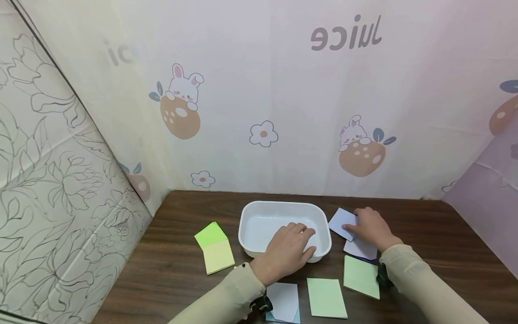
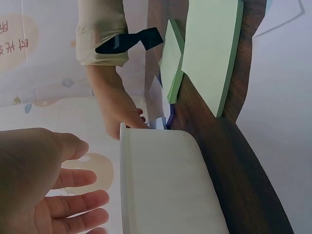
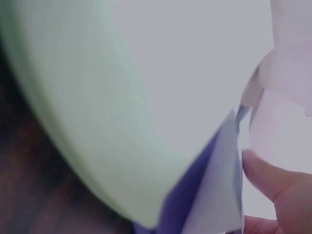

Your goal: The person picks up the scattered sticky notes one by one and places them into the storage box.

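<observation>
Partly, hands (image 1: 285,249) hide tray (image 1: 256,230) and notes (image 1: 340,219).

In the head view, the left hand (image 1: 285,250) partly hides the white tray (image 1: 259,225).

pale rabbit-print cloth (image 1: 263,90) hangs behind a dark wood-grain table (image 1: 162,265).

Left hand (image 1: 288,247), fingers (image 2: 83,202) loosely spread; right hand (image 1: 373,228), thumb (image 3: 265,176) held apart.
</observation>
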Available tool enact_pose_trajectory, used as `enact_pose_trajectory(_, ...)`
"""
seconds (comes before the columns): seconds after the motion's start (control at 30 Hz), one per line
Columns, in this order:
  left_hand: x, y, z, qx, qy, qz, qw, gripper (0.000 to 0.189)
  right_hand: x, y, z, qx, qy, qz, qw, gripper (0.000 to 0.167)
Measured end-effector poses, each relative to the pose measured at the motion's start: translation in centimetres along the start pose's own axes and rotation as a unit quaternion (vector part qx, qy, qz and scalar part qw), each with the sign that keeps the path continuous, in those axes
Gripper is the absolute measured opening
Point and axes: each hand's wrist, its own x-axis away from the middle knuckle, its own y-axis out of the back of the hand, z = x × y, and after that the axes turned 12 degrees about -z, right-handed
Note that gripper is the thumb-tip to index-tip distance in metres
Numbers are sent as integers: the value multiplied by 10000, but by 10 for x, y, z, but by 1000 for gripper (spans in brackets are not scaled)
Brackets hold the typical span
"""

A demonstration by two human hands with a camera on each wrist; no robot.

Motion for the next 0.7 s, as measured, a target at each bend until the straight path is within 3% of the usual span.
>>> enact_pose_trajectory(0.3,-1,0,-1,23,-28,-40,10000,31,0,14,0,-615,-48,-83,9981,26)
enact_pose_trajectory(0.7,-3,-1,-2,28,-125,-178,9998,31,-1,25,10,-726,154,-359,9966,17)
